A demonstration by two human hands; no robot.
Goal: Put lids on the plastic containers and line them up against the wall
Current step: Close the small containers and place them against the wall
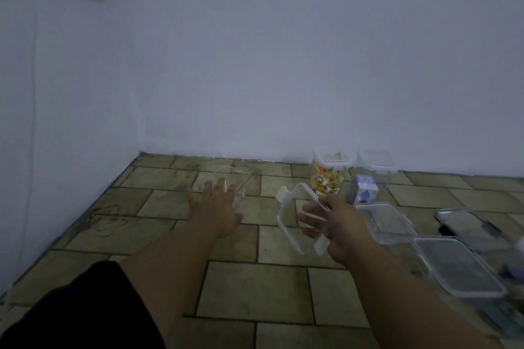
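My right hand (330, 225) grips a clear rectangular lid with white latch tabs (292, 215), tilted above the tiled floor. My left hand (218, 207) is spread open, fingers against the near side of an empty clear container (226, 178) that stands on the floor left of centre. By the wall stand a tall lidded container with colourful contents (329, 171) and a second lidded clear container (375, 164). Two more clear rectangular containers (384, 221) (456, 266) lie on the floor at the right.
A small blue-and-white carton (364, 190) stands in front of the lidded containers. A dark flat object (465, 221) lies at the far right. The white walls (255, 79) meet in a corner at the left. Reddish marks (106, 218) stain the tiles.
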